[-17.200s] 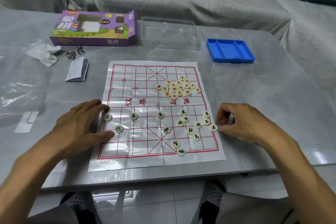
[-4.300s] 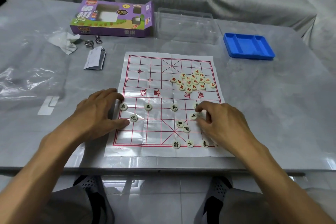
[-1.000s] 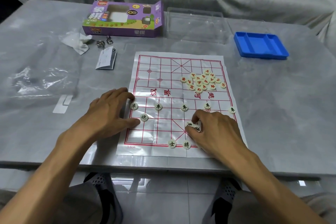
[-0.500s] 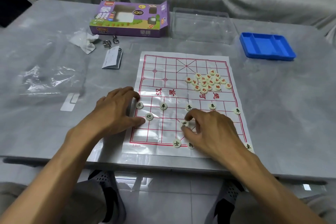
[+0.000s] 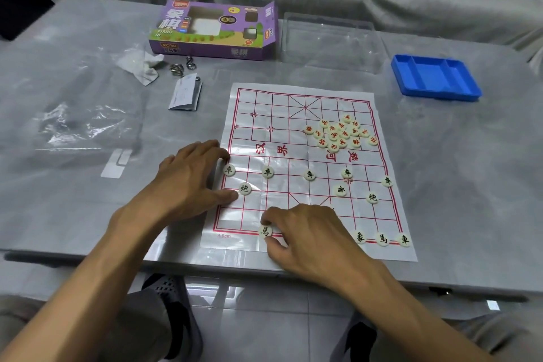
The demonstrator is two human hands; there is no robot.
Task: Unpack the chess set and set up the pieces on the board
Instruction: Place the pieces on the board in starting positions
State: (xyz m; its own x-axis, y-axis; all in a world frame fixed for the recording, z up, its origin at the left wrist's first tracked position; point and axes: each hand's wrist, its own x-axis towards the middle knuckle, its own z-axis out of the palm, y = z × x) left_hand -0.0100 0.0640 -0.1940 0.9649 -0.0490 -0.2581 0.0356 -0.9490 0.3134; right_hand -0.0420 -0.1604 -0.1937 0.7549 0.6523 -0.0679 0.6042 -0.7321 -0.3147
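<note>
**Horse piece pinched at the near edge of the board**

I see my right hand (image 5: 308,239) low in the centre of the frame, thumb and forefinger pinching a black-lettered horse piece (image 5: 265,231) on the bottom line of the paper board (image 5: 296,153). My left hand (image 5: 188,182) lies flat at the board's left edge, fingers spread and holding nothing, its thumb tip just beside a cannon piece (image 5: 244,188).

Five black soldier pieces (image 5: 309,175) stand in a row across the middle of the board, a second cannon (image 5: 372,197) below them at right. Three black pieces (image 5: 382,239) sit along the bottom line at lower right; my right hand may cover others, I cannot tell. The red pieces (image 5: 340,134) lie heaped in the board's upper right part.

Further out on the grey table (image 5: 470,173): a purple box (image 5: 216,31) top centre, a clear lid (image 5: 330,41) right of it, a blue tray (image 5: 435,78) upper right, a folded leaflet (image 5: 185,95) and crumpled plastic (image 5: 88,123) at left.
</note>
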